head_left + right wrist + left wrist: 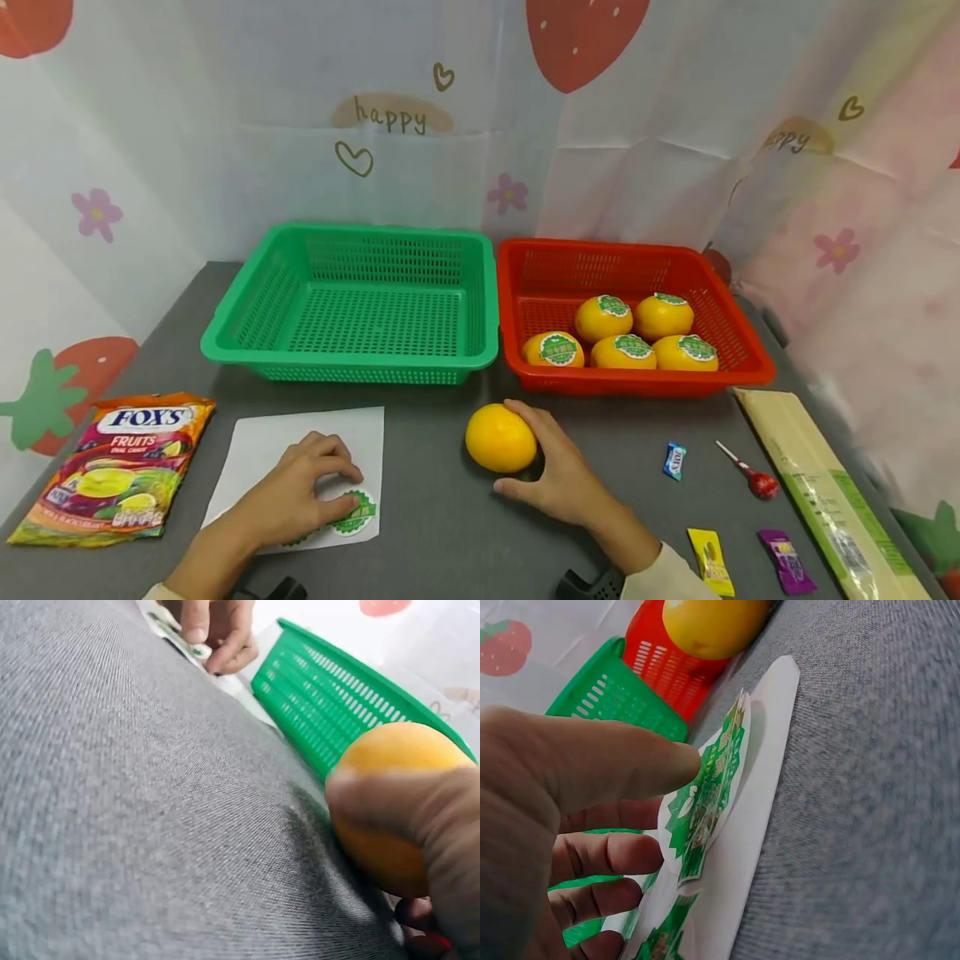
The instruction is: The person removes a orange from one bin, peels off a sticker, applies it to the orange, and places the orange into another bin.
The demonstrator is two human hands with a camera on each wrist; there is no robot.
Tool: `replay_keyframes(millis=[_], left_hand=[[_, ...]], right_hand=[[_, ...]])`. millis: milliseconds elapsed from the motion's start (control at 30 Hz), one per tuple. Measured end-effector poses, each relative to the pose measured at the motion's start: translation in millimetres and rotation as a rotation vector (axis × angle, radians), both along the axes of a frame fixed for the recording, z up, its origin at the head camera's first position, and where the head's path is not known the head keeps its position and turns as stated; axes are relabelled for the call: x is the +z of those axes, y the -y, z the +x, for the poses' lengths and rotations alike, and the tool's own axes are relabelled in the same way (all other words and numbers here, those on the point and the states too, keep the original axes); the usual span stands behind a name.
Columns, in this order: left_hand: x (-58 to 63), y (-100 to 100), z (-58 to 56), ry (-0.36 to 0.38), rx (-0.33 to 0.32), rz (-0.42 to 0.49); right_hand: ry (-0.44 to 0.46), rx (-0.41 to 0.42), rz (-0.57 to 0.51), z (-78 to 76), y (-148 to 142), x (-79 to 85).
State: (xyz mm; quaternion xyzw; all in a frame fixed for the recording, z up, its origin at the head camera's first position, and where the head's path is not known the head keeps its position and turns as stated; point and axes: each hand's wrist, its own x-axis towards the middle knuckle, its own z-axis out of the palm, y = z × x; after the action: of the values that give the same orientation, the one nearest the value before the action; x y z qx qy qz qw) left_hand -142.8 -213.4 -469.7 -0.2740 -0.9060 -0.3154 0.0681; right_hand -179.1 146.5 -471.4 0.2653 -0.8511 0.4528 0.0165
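My left hand (pixel 306 492) is over a white sheet (pixel 307 437) bearing round green-and-white stickers. Its thumb tip is at one sticker (pixel 705 799), which stands partly raised from the sheet in the left wrist view; the other fingers are bent and apart from the thumb in the head view. A yellow-orange orange (pixel 500 437) has no sticker on its visible side. My right hand (pixel 558 471) holds it from the right, thumb at the near side and fingers at the far side. The fingers behind the orange are mostly hidden.
Behind the sheet stands a green basket (pixel 382 321). A red basket (pixel 637 383) beside it holds several stickered oranges. A candy bag (pixel 112 471) lies far left. On the right are a lollipop (pixel 761 483), small wrapped candies (pixel 675 460) and a long pale package (pixel 832 492).
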Motion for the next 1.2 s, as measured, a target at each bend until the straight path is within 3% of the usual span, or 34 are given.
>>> replay_keyframes(millis=[267,433,533,767,900,1200], left_hand=[[1.8,-1.4,-1.4,0.011,-0.011,-0.020],[-1.4,-0.9,-0.3,0.007,-0.017,-0.004],[-1.8,-0.7,0.7,0.017,-0.019,0.004],[0.6,-2.1,2.0,0.006,-0.037,0.018],[1.3,-2.3,1.7,0.000,-0.039,0.022],[-1.4,-1.4,1.5,0.049,-0.031,0.049]], right_hand=[[-0.034,-0.096,-0.031,-2.9,1.5,0.1],[-0.008,-0.042,-0.148,6.5,3.3,18.8],[0.055,-0.020,-0.204,8.9,2.4,21.9],[0.105,-0.045,-0.113,-0.1,-3.3,3.7],[0.059,-0.035,-0.080,-2.4,-4.9,1.8],[-0.045,0.071,-0.017,-3.6,-7.3,-0.6]])
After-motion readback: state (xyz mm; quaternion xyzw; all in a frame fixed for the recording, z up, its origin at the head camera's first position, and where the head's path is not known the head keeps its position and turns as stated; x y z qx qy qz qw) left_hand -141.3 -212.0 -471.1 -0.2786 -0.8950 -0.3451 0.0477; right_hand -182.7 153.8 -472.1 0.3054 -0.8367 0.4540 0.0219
